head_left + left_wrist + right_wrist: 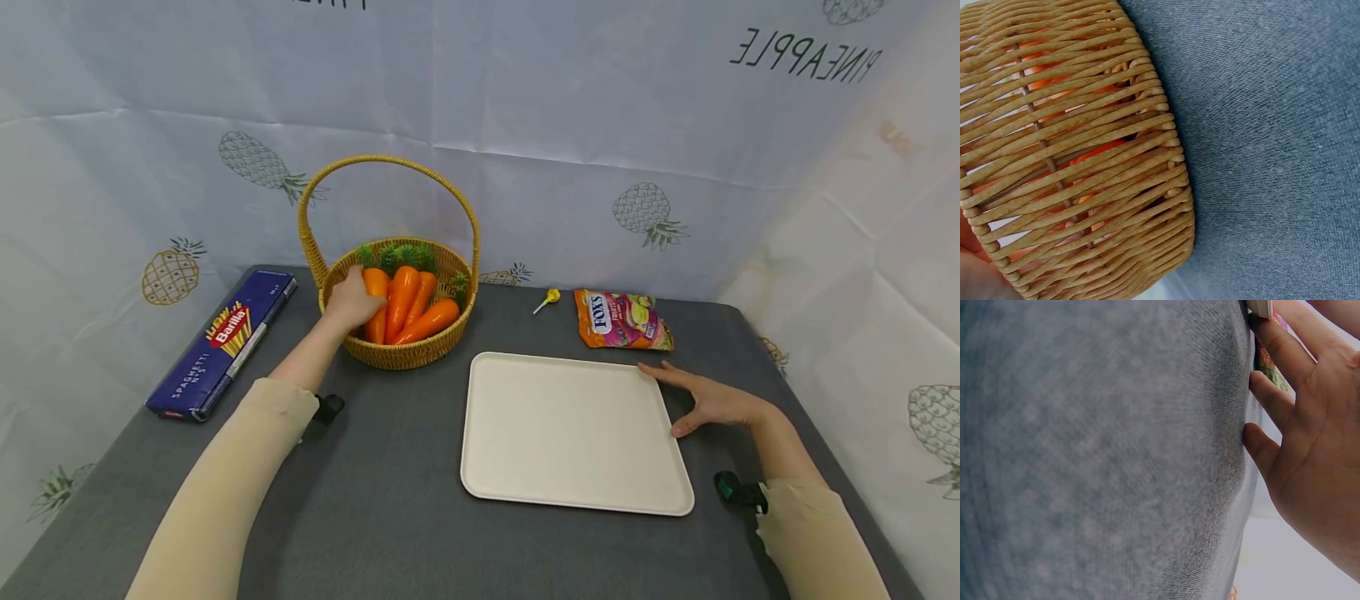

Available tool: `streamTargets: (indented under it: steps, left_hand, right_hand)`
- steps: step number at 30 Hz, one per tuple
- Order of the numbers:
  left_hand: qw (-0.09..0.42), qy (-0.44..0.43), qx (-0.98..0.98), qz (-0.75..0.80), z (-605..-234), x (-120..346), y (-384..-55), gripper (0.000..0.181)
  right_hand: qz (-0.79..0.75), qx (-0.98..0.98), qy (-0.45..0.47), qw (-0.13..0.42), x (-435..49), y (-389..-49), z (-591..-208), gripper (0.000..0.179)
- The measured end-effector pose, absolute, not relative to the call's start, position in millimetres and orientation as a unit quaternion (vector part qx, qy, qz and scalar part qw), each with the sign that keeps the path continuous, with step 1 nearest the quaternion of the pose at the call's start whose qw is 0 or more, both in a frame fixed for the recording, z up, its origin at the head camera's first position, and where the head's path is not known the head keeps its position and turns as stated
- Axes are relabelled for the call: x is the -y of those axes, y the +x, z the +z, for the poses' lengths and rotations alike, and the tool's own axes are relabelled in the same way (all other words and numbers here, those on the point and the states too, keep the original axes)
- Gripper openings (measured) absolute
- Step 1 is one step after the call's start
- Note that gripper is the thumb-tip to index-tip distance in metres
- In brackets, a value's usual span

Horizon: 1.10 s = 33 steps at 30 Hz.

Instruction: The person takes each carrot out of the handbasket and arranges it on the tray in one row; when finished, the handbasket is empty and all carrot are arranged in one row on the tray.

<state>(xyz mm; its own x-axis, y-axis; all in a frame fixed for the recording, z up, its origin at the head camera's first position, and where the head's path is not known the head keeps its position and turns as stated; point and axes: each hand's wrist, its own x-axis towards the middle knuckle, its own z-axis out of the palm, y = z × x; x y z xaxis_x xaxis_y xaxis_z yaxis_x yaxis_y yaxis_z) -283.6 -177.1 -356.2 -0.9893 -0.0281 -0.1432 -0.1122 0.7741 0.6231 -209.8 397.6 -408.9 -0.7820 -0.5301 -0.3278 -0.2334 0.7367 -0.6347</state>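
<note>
A wicker basket [397, 357] with a tall hooped handle holds several orange carrots [403, 293] with green tops. My left hand [351, 302] reaches over its left rim and grips the leftmost carrot [376, 285]; the fingertips are hidden inside. Through the left wrist view, the basket's woven wall [1079, 137] covers most of that hand, with orange showing between the strands. On the right, my right hand [716, 400] is spread at the right edge of a cream tray [573, 433], thumb and a fingertip at its rim. In the right wrist view its fingers [1269, 394] are extended near the tabletop.
A blue Barilla spaghetti box [225, 342] lies left of the basket. Behind the tray are a yellow lollipop [552, 297] and an orange Fox's candy bag [622, 320]. The grey tabletop [390, 500] ends at a pineapple-print curtain [525, 108].
</note>
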Motion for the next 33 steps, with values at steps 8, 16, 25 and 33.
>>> streamTargets:
  steps: [8,16,25,33]
  left_hand:
    - [0.04,-0.048,-0.926,0.372,-350,180,-283,0.079]
    - [0.044,-0.045,-0.889,0.454,-338,183,-283,0.081]
    - [0.073,-0.041,-0.826,0.557,-328,181,-279,0.082]
    - [0.088,-0.038,-0.801,0.591,-325,176,-274,0.083]
  right_hand:
    - [-0.298,-0.896,-0.21,0.255,-399,-210,-410,0.109]
    - [-0.293,-0.897,-0.208,0.256,-400,-212,-411,0.109]
    - [-0.292,-0.897,-0.21,0.256,-400,-212,-411,0.109]
    - [-0.293,-0.897,-0.21,0.255,-401,-213,-413,0.109]
